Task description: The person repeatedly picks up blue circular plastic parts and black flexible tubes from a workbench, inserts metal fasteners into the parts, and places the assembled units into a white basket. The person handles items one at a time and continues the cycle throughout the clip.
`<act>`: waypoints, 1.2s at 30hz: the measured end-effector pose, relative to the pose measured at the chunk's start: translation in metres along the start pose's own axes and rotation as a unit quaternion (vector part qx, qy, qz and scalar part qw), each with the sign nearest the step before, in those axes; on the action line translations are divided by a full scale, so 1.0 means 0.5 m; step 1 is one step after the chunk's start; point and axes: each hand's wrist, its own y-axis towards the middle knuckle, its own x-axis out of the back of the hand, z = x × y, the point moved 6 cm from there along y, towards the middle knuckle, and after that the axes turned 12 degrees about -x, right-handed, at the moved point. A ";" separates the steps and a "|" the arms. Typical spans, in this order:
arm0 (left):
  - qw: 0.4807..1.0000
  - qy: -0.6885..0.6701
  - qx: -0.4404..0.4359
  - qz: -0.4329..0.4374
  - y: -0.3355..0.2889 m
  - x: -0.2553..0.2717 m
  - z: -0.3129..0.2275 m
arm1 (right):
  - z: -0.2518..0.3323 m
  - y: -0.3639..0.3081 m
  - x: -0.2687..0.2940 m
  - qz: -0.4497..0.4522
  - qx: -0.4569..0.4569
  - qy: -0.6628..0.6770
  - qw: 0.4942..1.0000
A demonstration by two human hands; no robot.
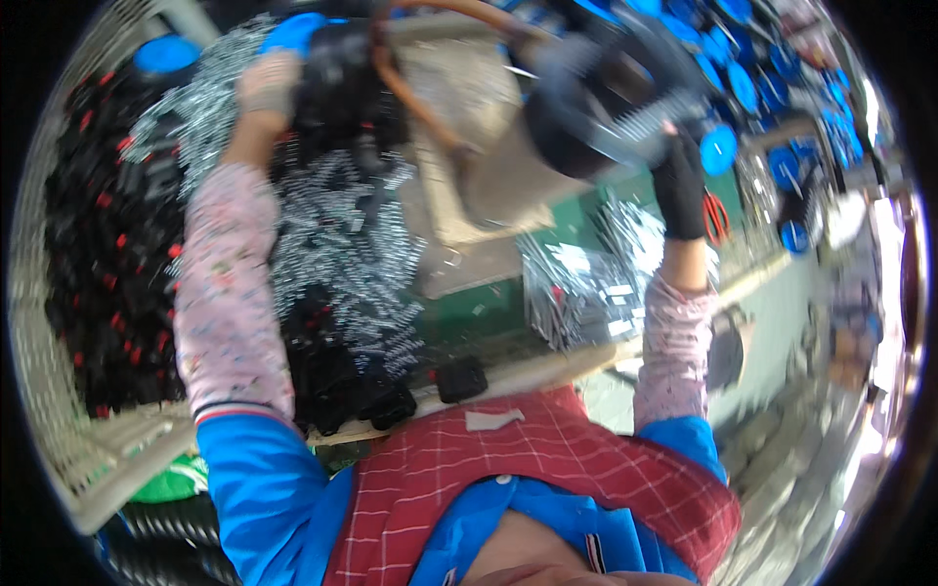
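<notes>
My left hand (pixel 269 83) is stretched to the far left, over a heap of small metal screws (pixel 210 107). A blue rounded piece (pixel 291 35) meets its fingers, which motion smears, so I cannot tell whether they grip it. My right hand (pixel 679 190), in a dark glove, is against the edge of a large beige cylinder with a black top (pixel 572 127). That cylinder is blurred, and a tan hose (pixel 415 103) curves beside it. The glove's fingers blend into the black part, hiding their grip. Another pile of screws (pixel 342 254) lies between my arms.
Many black parts with red bits (pixel 107 254) fill the left side, beside a pale plastic crate wall (pixel 39 391). Bagged metal rods (pixel 586 283) lie on the green bench near red-handled scissors (pixel 716 217). Blue-topped black parts (pixel 743 88) crowd the far right. The bench edge (pixel 547 369) runs before me.
</notes>
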 end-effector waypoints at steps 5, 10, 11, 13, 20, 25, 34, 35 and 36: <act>0.976 -0.102 0.173 0.086 -0.036 0.182 0.026 | -0.079 -0.081 0.088 -0.078 -0.112 -0.103 0.985; 0.954 -0.198 0.210 -0.086 -0.225 0.434 -0.089 | -0.162 -0.129 0.084 -0.016 -0.069 -0.476 0.877; 0.926 -0.259 0.262 -0.086 -0.268 0.448 -0.115 | -0.167 -0.132 0.082 -0.007 -0.039 -0.484 0.874; 0.839 -0.417 0.325 -0.126 -0.340 0.451 -0.198 | -0.186 -0.142 0.086 0.003 -0.060 -0.484 0.873; 0.406 -0.834 0.365 -0.076 -0.388 0.402 -0.547 | -0.113 -0.187 0.047 -0.024 -0.024 -0.444 0.895; 0.390 -0.860 0.326 -0.049 -0.348 0.393 -0.608 | 0.014 -0.260 -0.094 -0.042 0.063 -0.339 0.938; 0.367 -0.865 0.338 -0.049 -0.351 0.365 -0.596 | 0.100 -0.292 -0.268 0.072 -0.002 -0.051 0.996; 0.365 -0.870 0.327 -0.048 -0.353 0.367 -0.593 | 0.101 -0.300 -0.285 0.098 -0.009 -0.038 0.994; 0.377 -0.864 0.332 -0.038 -0.358 0.366 -0.588 | 0.103 -0.307 -0.301 0.126 -0.018 -0.027 0.991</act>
